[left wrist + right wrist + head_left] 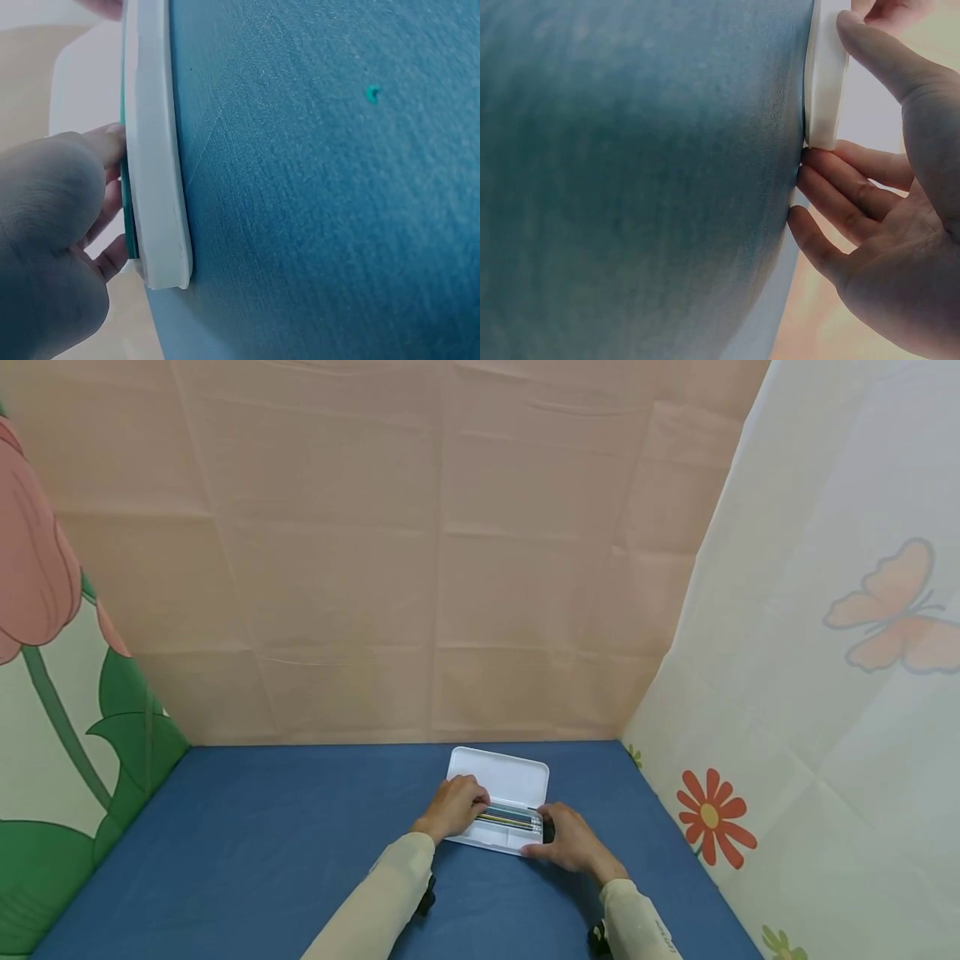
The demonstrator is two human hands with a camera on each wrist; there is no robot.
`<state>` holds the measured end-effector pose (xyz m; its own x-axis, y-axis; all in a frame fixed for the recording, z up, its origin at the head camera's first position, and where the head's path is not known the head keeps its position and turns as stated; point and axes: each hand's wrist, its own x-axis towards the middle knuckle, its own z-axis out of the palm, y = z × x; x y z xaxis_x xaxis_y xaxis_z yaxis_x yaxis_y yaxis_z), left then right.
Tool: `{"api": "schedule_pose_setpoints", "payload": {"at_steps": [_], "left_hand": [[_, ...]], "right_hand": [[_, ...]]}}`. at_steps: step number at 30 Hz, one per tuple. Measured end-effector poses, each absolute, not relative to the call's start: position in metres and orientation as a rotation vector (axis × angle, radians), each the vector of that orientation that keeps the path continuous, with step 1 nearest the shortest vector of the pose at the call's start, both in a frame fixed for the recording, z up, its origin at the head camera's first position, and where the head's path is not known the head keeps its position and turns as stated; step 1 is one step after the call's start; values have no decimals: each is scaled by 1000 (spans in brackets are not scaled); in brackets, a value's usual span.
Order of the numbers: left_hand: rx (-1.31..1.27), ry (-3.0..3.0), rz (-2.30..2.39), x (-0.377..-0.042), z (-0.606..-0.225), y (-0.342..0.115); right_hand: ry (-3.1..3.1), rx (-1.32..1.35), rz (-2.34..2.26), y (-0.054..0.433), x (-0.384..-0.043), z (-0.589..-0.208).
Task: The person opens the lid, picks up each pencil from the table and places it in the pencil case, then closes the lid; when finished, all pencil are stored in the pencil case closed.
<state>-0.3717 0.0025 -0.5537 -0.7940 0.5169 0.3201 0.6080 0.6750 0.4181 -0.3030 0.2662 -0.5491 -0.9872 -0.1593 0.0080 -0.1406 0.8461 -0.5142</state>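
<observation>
A white pencil case lies on the blue table with its lid raised at the back. Several pencils lie lengthwise inside it. At the case's left end, my left hand pinches a green pencil; the left wrist view shows it along the rim, between thumb and fingers. My right hand grips the case's right end, its thumb on the front edge and the other fingers around the end. The right wrist view shows the thumb against the white wall, with fingertips close to the tabletop.
The blue tabletop reaches back to a beige sheet. A white curtain with flowers and a butterfly hangs on the right, and a tulip-patterned one on the left. A small green bit lies on the cloth.
</observation>
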Motion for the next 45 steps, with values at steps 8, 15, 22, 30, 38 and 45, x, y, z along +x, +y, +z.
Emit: {"api": "schedule_pose_setpoints", "payload": {"at_steps": [8,15,22,30,38,45], "left_hand": [[-921,-2754,-835,-370,-552,1],[-931,-2721,-926,-372,-557,-1],[-936,-2738,-987,-371,-552,-6],[-843,-2729,-1073,-377,-550,-21],[-702,-2701,-1211,-380,-548,-43],[-576,-2720,-1303,-379,-553,-56]], "right_hand": [[2983,-247,-825,265,-302,-549],[2979,-246,-824,265,-303,-548],[2975,-239,-825,264,-303,-546],[2980,-232,-830,264,-304,-547],[2997,-242,-824,264,-302,-547],[2997,-230,-825,263,-300,-546]]}}
